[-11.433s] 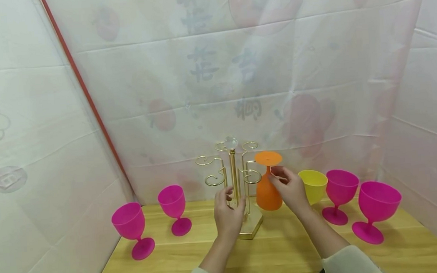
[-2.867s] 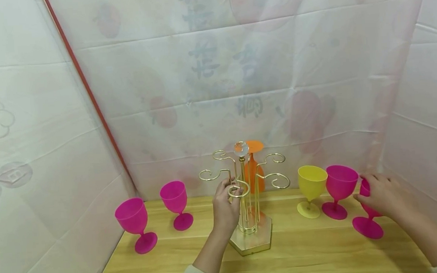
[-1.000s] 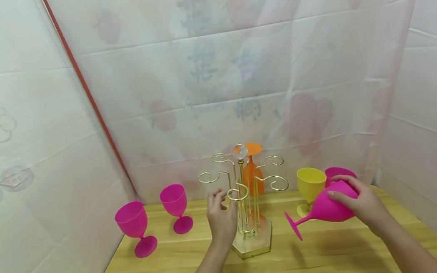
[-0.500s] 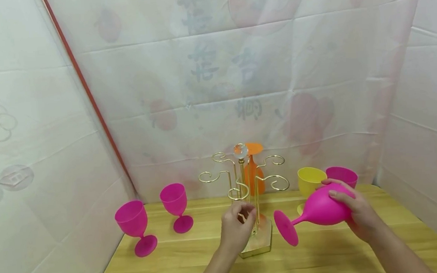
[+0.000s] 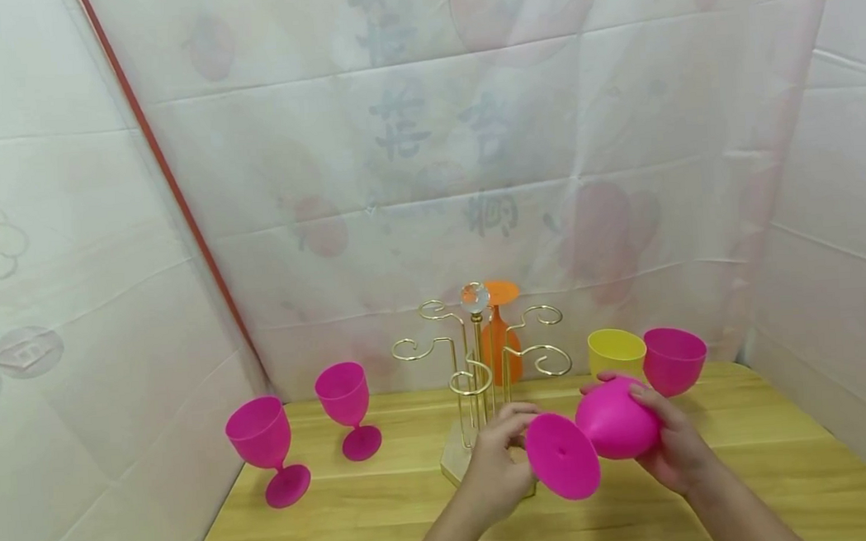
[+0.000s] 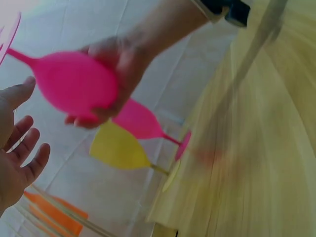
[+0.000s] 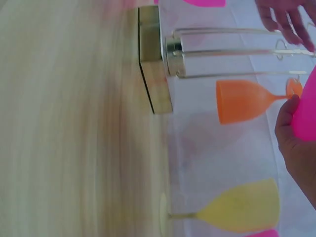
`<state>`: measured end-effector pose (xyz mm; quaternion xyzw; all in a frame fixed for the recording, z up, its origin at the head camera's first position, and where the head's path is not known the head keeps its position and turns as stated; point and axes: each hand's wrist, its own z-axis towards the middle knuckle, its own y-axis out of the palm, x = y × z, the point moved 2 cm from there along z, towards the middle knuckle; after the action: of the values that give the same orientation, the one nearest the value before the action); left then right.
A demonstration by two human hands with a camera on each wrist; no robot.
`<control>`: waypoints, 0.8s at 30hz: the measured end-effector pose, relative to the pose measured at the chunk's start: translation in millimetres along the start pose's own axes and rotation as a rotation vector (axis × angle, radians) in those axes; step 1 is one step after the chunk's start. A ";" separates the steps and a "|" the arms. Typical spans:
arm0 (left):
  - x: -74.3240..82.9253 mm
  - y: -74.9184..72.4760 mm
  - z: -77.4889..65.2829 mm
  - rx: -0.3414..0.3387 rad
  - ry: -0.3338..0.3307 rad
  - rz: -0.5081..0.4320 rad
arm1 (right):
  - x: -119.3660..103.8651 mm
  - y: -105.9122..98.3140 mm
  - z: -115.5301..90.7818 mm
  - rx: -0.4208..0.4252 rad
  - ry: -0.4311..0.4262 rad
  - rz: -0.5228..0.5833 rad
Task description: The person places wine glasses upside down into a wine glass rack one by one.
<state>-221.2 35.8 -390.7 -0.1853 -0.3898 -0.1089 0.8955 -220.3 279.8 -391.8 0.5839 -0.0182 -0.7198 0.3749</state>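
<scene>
A magenta plastic goblet (image 5: pixel 617 421) is tipped on its side above the table, its round foot toward the head camera and the left. My right hand (image 5: pixel 670 446) grips it around the bowl. The left hand (image 5: pixel 497 469) is beside the foot, its fingers spread and loosely bent; in the left wrist view its thumb (image 6: pixel 22 94) is close under the goblet's stem. Behind the left hand stands a gold wire rack (image 5: pixel 479 359) with curled hooks and a clear ball on top. An orange goblet (image 5: pixel 501 349) hangs upside down at the rack's back.
On the right, a yellow goblet (image 5: pixel 616 350) and another magenta goblet (image 5: pixel 674 359) stand upright. Two more magenta goblets (image 5: pixel 260 434) (image 5: pixel 344 396) stand on the left of the wooden table (image 5: pixel 344 516). Printed cloth walls enclose the back and sides.
The right hand has lifted the magenta goblet from the far right, tipped it and brought it left. My left hand has left the rack and come to its foot. Earlier, the orange goblet went onto the rack.
</scene>
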 end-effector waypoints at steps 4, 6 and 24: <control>6.6 5.1 0.7 0.003 0.029 -0.035 | 7.2 3.4 2.3 -0.026 0.022 0.040; 7.8 6.6 1.4 0.011 0.045 -0.042 | 10.6 4.9 2.9 -0.036 0.034 0.058; 11.3 14.1 5.1 0.057 0.291 0.007 | 29.1 14.8 1.6 0.117 0.149 0.108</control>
<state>-212.2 50.2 -382.6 -0.1434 -0.2583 -0.1205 0.9478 -215.0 252.3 -408.5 0.6548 -0.0636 -0.6509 0.3788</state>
